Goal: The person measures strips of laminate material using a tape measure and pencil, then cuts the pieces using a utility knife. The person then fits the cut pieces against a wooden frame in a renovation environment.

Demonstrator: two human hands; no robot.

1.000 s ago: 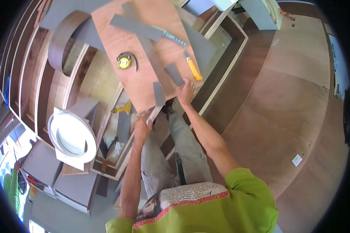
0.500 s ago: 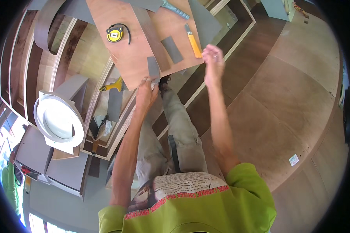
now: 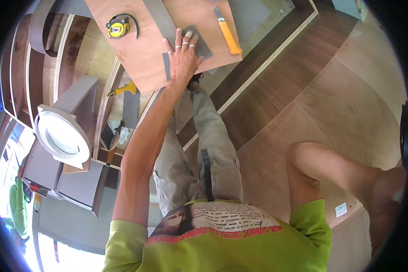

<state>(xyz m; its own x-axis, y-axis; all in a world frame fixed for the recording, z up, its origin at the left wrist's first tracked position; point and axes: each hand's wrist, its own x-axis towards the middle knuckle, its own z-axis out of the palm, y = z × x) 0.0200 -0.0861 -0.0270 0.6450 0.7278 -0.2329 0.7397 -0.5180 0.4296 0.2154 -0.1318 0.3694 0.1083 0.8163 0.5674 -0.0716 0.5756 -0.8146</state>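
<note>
My left hand [image 3: 184,59] lies flat with fingers spread on a plywood board [image 3: 145,63]. Beneath and beside it are a long grey strip [image 3: 160,18], a dark grey rectangular piece [image 3: 204,48] and a small grey piece [image 3: 166,68], partly covered by the hand. Pale bands circle several of its fingers. A yellow-handled knife [image 3: 230,38] rests on the board to the right, and a yellow and black tape measure [image 3: 118,28] to the left. My right hand [image 3: 389,192] is raised at the far right edge of the picture, away from the board; its fingers cannot be made out.
Left of the board stands a wooden frame [image 3: 106,109] with compartments, a yellow-handled scraper [image 3: 122,89] and offcuts. A round white fixture [image 3: 62,138] sits near it. Large plywood sheets [image 3: 303,127] cover the right side. My legs [image 3: 213,122] are below the board.
My left hand has moved from the board's near corner up onto the grey pieces and spread out. My right hand has swung from beside the knife to the far right. The view has shifted slightly.
</note>
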